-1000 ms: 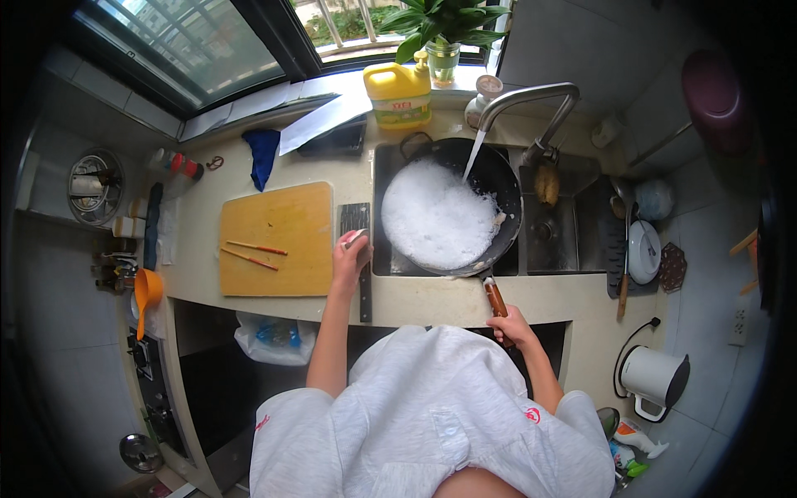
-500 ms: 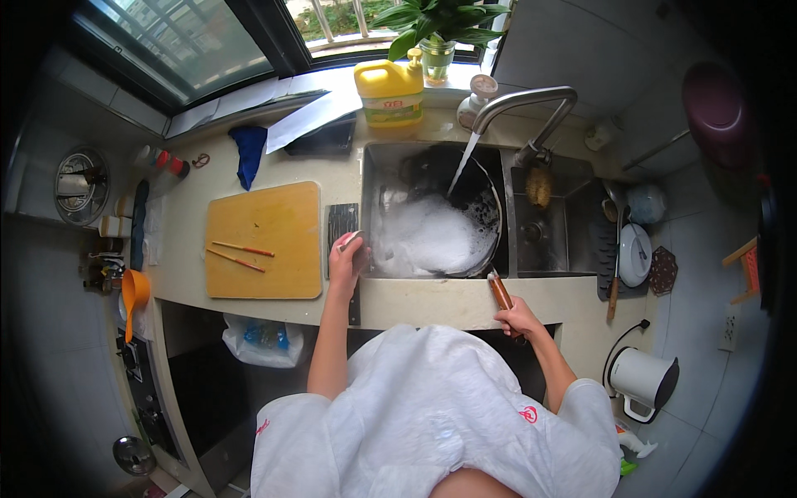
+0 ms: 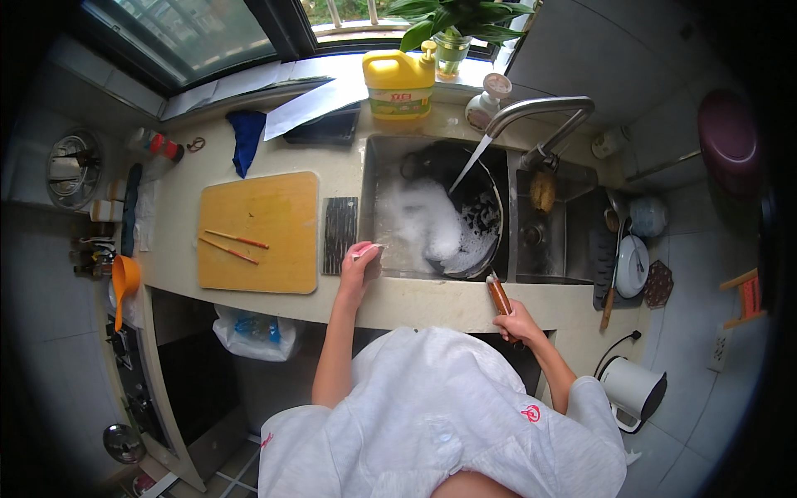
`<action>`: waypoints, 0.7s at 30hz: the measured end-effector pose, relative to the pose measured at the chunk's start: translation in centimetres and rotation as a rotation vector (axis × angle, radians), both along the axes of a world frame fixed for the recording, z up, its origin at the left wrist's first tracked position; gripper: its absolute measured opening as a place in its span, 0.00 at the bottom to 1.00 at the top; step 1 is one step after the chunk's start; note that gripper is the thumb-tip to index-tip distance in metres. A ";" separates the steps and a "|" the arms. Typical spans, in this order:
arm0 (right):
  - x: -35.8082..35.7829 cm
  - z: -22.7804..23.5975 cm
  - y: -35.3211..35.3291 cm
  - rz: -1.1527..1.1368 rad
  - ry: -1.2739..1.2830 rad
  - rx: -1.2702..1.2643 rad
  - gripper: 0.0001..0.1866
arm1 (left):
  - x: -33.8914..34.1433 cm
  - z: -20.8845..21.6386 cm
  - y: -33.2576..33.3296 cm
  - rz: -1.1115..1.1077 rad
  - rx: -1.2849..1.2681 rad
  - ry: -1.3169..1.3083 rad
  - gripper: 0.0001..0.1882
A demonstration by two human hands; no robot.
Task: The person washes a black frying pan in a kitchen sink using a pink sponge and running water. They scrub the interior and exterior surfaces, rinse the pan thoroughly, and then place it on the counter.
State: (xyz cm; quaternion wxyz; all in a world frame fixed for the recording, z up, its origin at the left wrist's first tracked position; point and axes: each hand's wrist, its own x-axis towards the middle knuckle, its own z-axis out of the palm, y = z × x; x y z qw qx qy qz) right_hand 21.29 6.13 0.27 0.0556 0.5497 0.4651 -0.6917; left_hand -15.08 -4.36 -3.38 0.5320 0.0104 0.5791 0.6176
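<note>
The foam (image 3: 436, 224) has dropped from a full, round heap to a smaller drift sliding left, and the wok (image 3: 483, 203) has gone from brimming to tipped and mostly bared! The wok sits against the right side of the sink's (image 3: 511, 249) left basin, suds spreading towards that basin's left edge. Water (image 3: 471, 163) streams into it from the tap (image 3: 540, 104). Over at the front edge, the right hand (image 3: 516, 322) has its fingers wrapped round the brown handle (image 3: 499, 297). And here's the left hand (image 3: 357, 267), now in at the sink's front left corner, thumb and fingers pinching something pale (image 3: 371, 250), too small to make out. Just left of it lies a dark blade (image 3: 339, 228), then the board (image 3: 257, 199), with two chopsticks (image 3: 249, 242) near its left edge.
</note>
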 end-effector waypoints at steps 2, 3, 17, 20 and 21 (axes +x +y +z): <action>-0.4 1.3 0.2 -0.003 0.009 0.002 0.12 | 0.3 0.0 0.4 -0.017 -0.013 -0.027 0.20; -0.4 1.9 0.6 0.003 0.007 0.006 0.12 | 0.4 -0.1 0.5 -0.019 -0.007 -0.037 0.20; -2.0 11.4 1.5 0.037 -0.155 0.007 0.14 | 6.1 -0.2 3.8 -0.430 0.090 -0.176 0.23; -3.0 12.9 0.9 -0.028 -0.123 -0.031 0.14 | 6.5 -0.8 4.1 -0.406 0.130 -0.157 0.22; -3.3 13.3 0.6 -0.060 -0.105 -0.055 0.14 | 5.8 -0.6 4.1 -0.386 0.146 -0.187 0.22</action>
